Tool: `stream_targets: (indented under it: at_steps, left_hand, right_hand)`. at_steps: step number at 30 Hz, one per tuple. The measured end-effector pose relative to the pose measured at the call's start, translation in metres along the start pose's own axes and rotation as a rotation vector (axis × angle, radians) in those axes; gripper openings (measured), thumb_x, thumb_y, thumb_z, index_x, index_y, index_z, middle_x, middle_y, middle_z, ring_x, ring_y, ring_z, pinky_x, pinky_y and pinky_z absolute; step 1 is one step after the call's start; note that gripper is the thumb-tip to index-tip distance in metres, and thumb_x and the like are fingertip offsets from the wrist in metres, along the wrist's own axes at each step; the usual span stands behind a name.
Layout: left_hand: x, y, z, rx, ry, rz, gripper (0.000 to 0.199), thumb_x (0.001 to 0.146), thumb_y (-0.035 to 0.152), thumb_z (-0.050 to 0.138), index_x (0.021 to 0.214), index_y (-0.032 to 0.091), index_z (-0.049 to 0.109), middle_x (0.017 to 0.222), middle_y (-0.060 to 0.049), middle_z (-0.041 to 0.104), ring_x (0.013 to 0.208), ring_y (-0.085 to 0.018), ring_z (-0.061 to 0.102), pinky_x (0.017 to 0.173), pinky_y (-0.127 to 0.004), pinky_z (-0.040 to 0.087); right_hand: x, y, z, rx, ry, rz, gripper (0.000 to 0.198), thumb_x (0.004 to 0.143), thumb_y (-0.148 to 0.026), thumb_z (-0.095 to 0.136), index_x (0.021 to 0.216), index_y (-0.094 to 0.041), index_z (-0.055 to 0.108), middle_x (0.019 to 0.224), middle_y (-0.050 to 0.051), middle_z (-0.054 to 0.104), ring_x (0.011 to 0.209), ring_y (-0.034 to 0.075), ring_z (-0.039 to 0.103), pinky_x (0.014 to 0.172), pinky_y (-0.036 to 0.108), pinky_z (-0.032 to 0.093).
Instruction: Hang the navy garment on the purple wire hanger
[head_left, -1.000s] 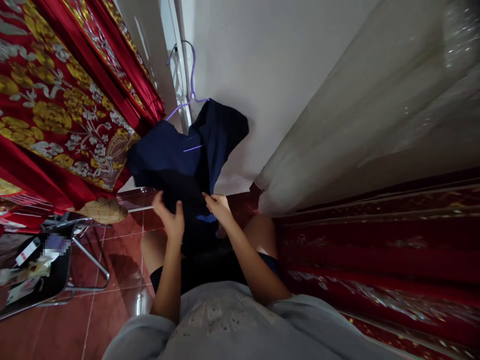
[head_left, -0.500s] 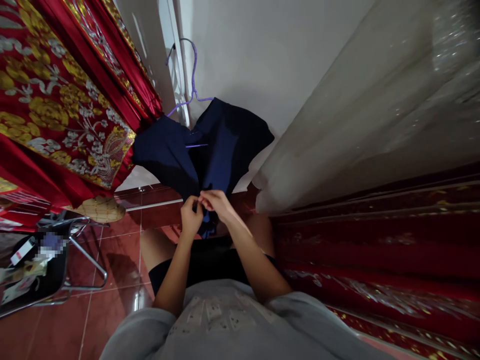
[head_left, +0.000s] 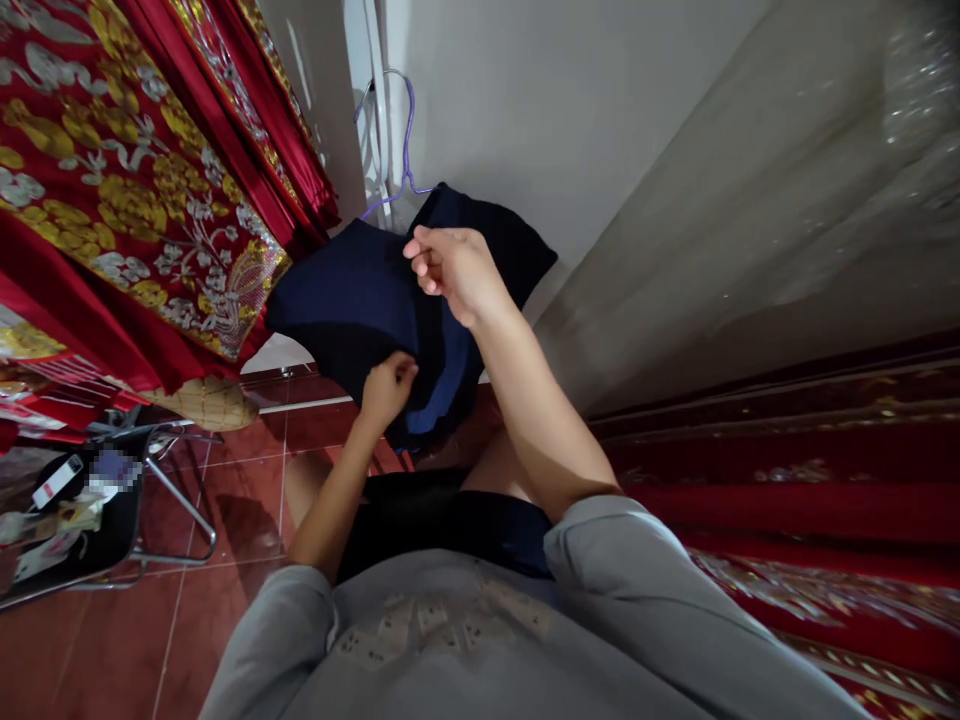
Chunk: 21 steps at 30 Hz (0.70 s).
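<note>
A dark navy blue garment (head_left: 345,285), short-sleeved and like a shirt, hangs on a purple wire hanger (head_left: 409,150) in front of me. My left hand (head_left: 388,388) is closed at the garment's front edge, with thumb and fingers pinched on the cloth. Higher up, my right hand (head_left: 455,268) is raised before the garment near its neck opening. Its fingers are curled together; anything between them is too small to make out.
Red cloth with gold and silver embroidery (head_left: 172,190) hangs at left. Below it stands a black folding chair (head_left: 124,540) with a white box and other small items. Translucent plastic sheeting (head_left: 712,250) and a red embroidered drape (head_left: 787,520) line the right.
My right hand has risen from beside the left hand to the garment's neck. My left hand has shifted up slightly, and the garment's lower front now spreads wider.
</note>
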<state>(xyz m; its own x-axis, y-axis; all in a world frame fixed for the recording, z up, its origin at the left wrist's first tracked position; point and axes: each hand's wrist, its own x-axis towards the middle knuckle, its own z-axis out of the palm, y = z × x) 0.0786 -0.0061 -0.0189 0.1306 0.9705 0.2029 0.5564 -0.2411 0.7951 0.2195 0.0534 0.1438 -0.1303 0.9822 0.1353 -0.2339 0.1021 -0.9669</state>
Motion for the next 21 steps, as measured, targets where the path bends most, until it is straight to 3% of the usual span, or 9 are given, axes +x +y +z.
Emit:
stream_targets:
  at_steps: [2, 4, 6, 8, 11, 14, 18, 20, 21]
  left_hand:
    - [0.022, 0.025, -0.026, -0.081, 0.21, 0.232, 0.021, 0.102, 0.033, 0.055, 0.117, 0.022, 0.064, 0.111, -0.007, 0.073, 0.098, -0.018, 0.071, 0.089, -0.031, 0.054]
    - [0.045, 0.054, -0.053, -0.086, 0.349, 0.407, 0.032, 0.106, 0.039, 0.048, 0.131, 0.024, 0.059, 0.108, -0.005, 0.072, 0.096, -0.016, 0.07, 0.089, -0.03, 0.055]
    - [0.066, 0.078, -0.075, -0.021, 0.346, 0.53, 0.033, 0.107, 0.042, 0.045, 0.129, 0.025, 0.061, 0.103, -0.004, 0.071, 0.096, -0.016, 0.069, 0.089, -0.029, 0.054]
    - [0.08, 0.093, -0.087, 0.073, 0.306, 0.6, 0.032, 0.107, 0.045, 0.045, 0.115, 0.023, 0.067, 0.097, -0.005, 0.07, 0.094, -0.016, 0.068, 0.088, -0.029, 0.054]
    - [0.084, 0.102, -0.09, 0.195, 0.248, 0.634, 0.039, 0.107, 0.05, 0.043, 0.096, 0.02, 0.066, 0.09, -0.005, 0.066, 0.091, -0.017, 0.067, 0.088, -0.031, 0.053]
    - [0.075, 0.11, -0.093, 0.23, 0.289, 0.651, 0.043, 0.106, 0.054, 0.04, 0.092, 0.02, 0.062, 0.09, -0.005, 0.063, 0.094, -0.018, 0.066, 0.092, -0.034, 0.052]
    - [0.079, 0.107, -0.128, 0.156, 0.596, 0.631, 0.043, 0.106, 0.055, 0.043, 0.095, 0.018, 0.06, 0.089, -0.002, 0.06, 0.089, -0.013, 0.062, 0.091, -0.031, 0.05]
    - [0.09, 0.082, -0.153, 0.036, 0.756, 0.531, 0.05, 0.104, 0.062, 0.042, 0.095, 0.015, 0.057, 0.087, -0.001, 0.056, 0.083, -0.01, 0.058, 0.087, -0.028, 0.048]
    - [0.096, 0.064, -0.163, -0.031, 0.792, 0.458, 0.058, 0.104, 0.066, 0.032, 0.094, 0.014, 0.055, 0.085, 0.0, 0.053, 0.083, -0.008, 0.057, 0.087, -0.027, 0.048]
  right_hand:
    - [-0.005, 0.01, -0.004, -0.044, -0.028, -0.01, 0.044, 0.098, -0.05, 0.062, 0.071, -0.016, 0.057, 0.054, -0.004, 0.048, 0.041, 0.003, 0.039, 0.038, 0.017, 0.024]
    - [-0.008, 0.012, -0.007, -0.091, -0.083, -0.038, 0.043, 0.098, -0.049, 0.063, 0.07, -0.017, 0.056, 0.054, -0.004, 0.05, 0.042, 0.004, 0.042, 0.039, 0.017, 0.027]
    - [-0.008, 0.008, -0.008, -0.126, -0.117, -0.092, 0.042, 0.098, -0.048, 0.062, 0.07, -0.017, 0.057, 0.055, -0.003, 0.052, 0.044, 0.004, 0.043, 0.041, 0.017, 0.029]
    - [-0.007, 0.005, -0.009, -0.158, -0.122, -0.155, 0.042, 0.098, -0.049, 0.062, 0.072, -0.017, 0.058, 0.056, -0.003, 0.053, 0.045, 0.005, 0.044, 0.042, 0.018, 0.03]
    - [-0.002, 0.019, -0.014, -0.213, -0.093, -0.244, 0.042, 0.097, -0.051, 0.061, 0.073, -0.017, 0.062, 0.057, -0.003, 0.054, 0.048, 0.006, 0.045, 0.047, 0.019, 0.033]
    - [0.0, 0.059, -0.02, -0.281, -0.061, -0.293, 0.045, 0.097, -0.053, 0.06, 0.072, -0.016, 0.066, 0.057, -0.001, 0.057, 0.052, 0.008, 0.047, 0.054, 0.022, 0.037]
    - [-0.012, 0.116, -0.02, -0.304, -0.07, -0.123, 0.049, 0.092, -0.057, 0.06, 0.066, -0.016, 0.066, 0.055, 0.0, 0.057, 0.053, 0.009, 0.047, 0.058, 0.025, 0.037]
    - [-0.023, 0.129, -0.016, -0.228, -0.084, -0.039, 0.047, 0.088, -0.058, 0.062, 0.067, -0.016, 0.066, 0.055, -0.001, 0.056, 0.054, 0.01, 0.046, 0.057, 0.025, 0.035]
    - [-0.029, 0.131, -0.014, -0.179, -0.097, -0.023, 0.045, 0.087, -0.057, 0.063, 0.069, -0.016, 0.067, 0.055, -0.001, 0.056, 0.054, 0.01, 0.046, 0.056, 0.025, 0.035]
